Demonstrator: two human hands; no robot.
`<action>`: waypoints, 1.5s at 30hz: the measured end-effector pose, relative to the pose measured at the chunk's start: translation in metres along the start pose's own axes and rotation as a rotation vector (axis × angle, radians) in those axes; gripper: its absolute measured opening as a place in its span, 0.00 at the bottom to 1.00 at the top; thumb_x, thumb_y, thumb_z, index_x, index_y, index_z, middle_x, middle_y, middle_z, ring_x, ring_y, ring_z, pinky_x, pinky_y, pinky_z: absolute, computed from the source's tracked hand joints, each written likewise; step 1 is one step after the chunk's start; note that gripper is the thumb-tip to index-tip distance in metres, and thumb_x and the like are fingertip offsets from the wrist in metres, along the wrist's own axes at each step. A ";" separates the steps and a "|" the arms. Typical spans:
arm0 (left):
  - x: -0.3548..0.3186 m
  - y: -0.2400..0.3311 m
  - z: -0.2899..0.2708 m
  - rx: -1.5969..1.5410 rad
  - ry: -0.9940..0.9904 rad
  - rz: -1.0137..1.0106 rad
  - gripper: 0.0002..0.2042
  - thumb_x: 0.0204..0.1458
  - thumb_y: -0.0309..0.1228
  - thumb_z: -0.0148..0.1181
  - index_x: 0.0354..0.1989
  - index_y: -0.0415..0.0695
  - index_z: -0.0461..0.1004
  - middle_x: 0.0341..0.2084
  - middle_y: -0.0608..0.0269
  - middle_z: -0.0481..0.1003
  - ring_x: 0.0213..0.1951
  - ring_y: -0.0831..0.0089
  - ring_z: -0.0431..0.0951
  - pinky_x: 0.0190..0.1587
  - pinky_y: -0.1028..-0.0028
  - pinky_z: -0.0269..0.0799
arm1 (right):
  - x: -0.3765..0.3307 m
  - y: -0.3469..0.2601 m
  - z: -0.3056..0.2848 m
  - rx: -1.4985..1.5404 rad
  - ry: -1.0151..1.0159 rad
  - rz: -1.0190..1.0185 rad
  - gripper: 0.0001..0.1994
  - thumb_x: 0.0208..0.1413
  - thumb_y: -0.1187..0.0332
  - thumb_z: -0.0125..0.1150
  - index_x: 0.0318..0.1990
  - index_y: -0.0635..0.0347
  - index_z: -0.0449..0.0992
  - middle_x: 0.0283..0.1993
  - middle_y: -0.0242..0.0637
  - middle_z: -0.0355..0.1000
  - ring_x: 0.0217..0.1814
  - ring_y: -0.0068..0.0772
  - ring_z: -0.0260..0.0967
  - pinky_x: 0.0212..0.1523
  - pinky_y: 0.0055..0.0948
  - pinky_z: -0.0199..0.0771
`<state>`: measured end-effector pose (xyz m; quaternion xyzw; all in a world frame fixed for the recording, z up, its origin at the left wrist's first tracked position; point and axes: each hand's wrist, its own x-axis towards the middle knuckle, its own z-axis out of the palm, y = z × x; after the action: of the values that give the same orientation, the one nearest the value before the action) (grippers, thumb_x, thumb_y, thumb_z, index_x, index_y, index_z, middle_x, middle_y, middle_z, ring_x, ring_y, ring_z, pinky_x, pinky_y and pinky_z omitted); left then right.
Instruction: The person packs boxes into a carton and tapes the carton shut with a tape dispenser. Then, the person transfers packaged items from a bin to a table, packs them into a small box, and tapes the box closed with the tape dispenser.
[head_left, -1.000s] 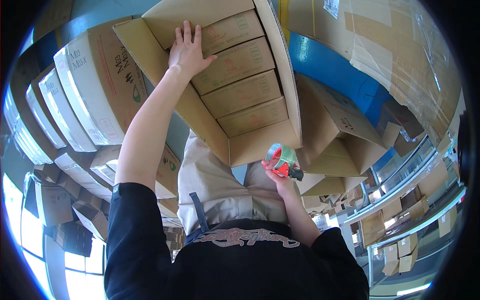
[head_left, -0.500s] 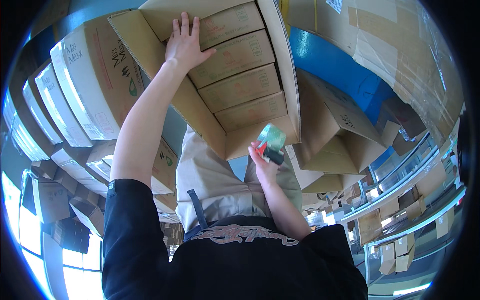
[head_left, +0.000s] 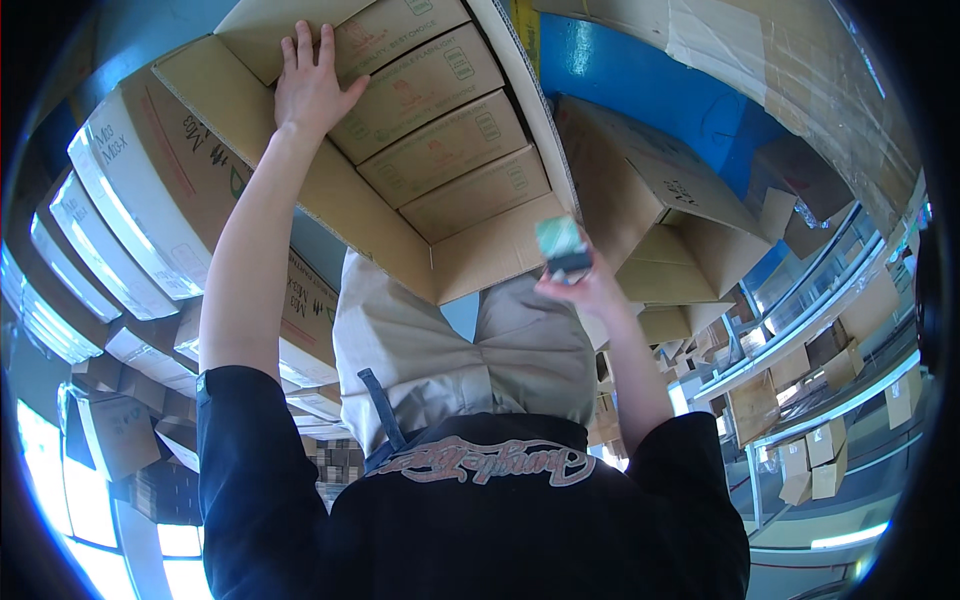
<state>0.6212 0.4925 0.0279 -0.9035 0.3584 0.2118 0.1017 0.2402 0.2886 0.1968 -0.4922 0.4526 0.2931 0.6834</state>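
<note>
In front of me stands a large open carton (head_left: pixel 490 258) with its flaps spread outward. Several smaller brown boxes (head_left: pixel 443 148) lie in a row inside it. My left hand (head_left: pixel 312 88) is open, its fingers spread flat at the carton's far left, by the end of the row. My right hand (head_left: pixel 592 288) grips a tape dispenser (head_left: pixel 562 245) with a roll of green tape, blurred a little by motion. The dispenser is over the carton's near right flap; whether it touches the cardboard I cannot tell.
Large sealed cartons (head_left: pixel 140 190) stand stacked to the left. At the right, an open empty carton (head_left: pixel 690 190) lies on its side on the blue floor (head_left: pixel 640 75). Taped cardboard (head_left: pixel 800 60) rises at the far right, and metal shelving (head_left: pixel 800 370) with boxes stands beyond.
My right hand has moved to the right and turned, bringing the tape dispenser to the carton's near right edge. My left hand stays flat in place. The whole view has shifted slightly.
</note>
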 end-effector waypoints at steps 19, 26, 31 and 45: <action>-0.004 0.005 -0.039 -0.136 -0.165 -0.056 0.47 0.47 0.46 0.63 0.72 0.41 0.45 0.72 0.44 0.39 0.72 0.48 0.44 0.68 0.60 0.57 | 0.061 0.003 -0.030 -1.336 -0.345 -0.800 0.09 0.38 0.63 0.71 0.29 0.54 0.82 0.53 0.31 0.71 0.78 0.52 0.36 0.72 0.71 0.33; -0.008 0.000 -0.028 -0.158 -0.035 -0.053 0.42 0.48 0.44 0.62 0.71 0.45 0.50 0.72 0.48 0.44 0.72 0.51 0.47 0.62 0.63 0.68 | 0.060 -0.003 -0.028 -1.306 -0.349 -0.694 0.11 0.38 0.65 0.72 0.32 0.55 0.82 0.55 0.37 0.70 0.77 0.54 0.39 0.74 0.63 0.40; -0.008 0.002 -0.029 -0.150 -0.057 -0.071 0.42 0.48 0.44 0.62 0.71 0.46 0.50 0.72 0.48 0.44 0.72 0.51 0.47 0.62 0.63 0.68 | 0.060 0.000 -0.009 -1.135 0.041 -0.677 0.16 0.44 0.67 0.71 0.43 0.57 0.81 0.54 0.38 0.72 0.77 0.59 0.39 0.72 0.47 0.51; -0.002 0.004 -0.033 -0.183 -0.068 -0.089 0.40 0.50 0.43 0.60 0.71 0.46 0.51 0.72 0.49 0.43 0.72 0.52 0.47 0.68 0.62 0.59 | 0.164 0.002 0.039 -1.249 0.450 -0.695 0.09 0.45 0.72 0.63 0.36 0.50 0.81 0.53 0.28 0.72 0.75 0.42 0.47 0.69 0.51 0.47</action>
<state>0.6273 0.4794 0.0578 -0.9164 0.2934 0.2694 0.0401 0.3197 0.3190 0.0515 -0.9513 0.1492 0.1548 0.2208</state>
